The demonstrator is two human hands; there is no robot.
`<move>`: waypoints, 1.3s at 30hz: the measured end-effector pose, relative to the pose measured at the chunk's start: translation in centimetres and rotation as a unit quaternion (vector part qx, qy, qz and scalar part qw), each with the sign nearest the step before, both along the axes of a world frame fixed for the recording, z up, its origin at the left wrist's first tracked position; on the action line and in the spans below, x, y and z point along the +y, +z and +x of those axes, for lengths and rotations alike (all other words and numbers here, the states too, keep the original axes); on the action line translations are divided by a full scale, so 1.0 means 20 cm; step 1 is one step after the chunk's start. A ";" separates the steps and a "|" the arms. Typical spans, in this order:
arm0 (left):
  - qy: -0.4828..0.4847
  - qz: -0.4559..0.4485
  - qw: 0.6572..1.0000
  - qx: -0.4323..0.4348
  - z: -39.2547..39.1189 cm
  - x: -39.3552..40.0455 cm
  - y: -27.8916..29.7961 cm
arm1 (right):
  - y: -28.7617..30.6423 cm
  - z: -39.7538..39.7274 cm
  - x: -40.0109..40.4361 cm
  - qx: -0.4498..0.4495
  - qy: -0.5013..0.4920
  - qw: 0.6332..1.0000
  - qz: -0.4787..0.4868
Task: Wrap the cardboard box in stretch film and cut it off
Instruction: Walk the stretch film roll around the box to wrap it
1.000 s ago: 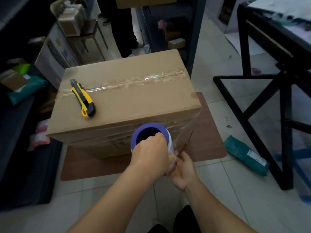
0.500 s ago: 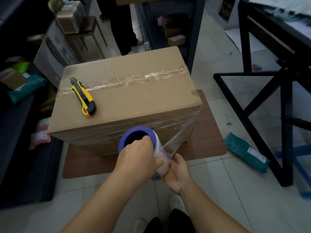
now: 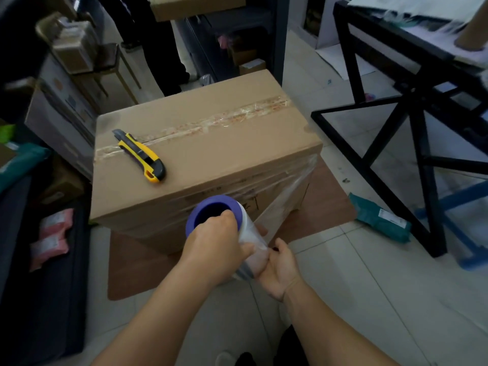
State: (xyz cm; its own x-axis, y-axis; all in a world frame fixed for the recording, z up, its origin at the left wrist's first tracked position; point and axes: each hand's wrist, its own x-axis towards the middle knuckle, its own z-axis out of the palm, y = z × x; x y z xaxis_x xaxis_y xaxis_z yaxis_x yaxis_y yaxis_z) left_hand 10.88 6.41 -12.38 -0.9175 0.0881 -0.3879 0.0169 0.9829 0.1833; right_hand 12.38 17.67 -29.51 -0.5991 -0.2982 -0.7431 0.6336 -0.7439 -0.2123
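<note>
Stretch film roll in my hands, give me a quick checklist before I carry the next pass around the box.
1. Left hand gripping the film roll at its top: ok.
2. Right hand steadying the lower end of the roll: ok.
3. Film sheet stretched from the roll to the box's near right corner: ok.
4. Cardboard box sitting flat on the brown mat: ok.
5. Yellow utility knife lying loose on the box top, where it could slide off: not ok.
6. Film coverage on the far sides: cannot tell, hidden from this view.
</note>
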 end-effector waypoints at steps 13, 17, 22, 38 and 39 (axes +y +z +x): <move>-0.030 0.001 1.000 -0.004 0.12 -0.39 -0.08 | -0.03 0.15 -0.39 0.001 -0.035 0.999 0.004; -0.017 0.002 1.000 0.007 0.13 -0.48 -0.09 | -0.01 0.16 -0.48 0.001 -0.024 1.000 0.012; -0.017 -0.001 1.000 0.007 0.13 -0.52 -0.08 | -0.01 0.15 -0.52 -0.009 -0.014 1.000 0.019; -0.047 -0.012 0.999 -0.011 0.12 -0.54 0.00 | 0.05 0.20 -0.54 -0.024 -0.031 0.999 0.012; -0.053 -0.010 0.999 -0.004 0.12 -0.55 0.00 | 0.05 0.20 -0.55 -0.022 -0.034 0.999 0.010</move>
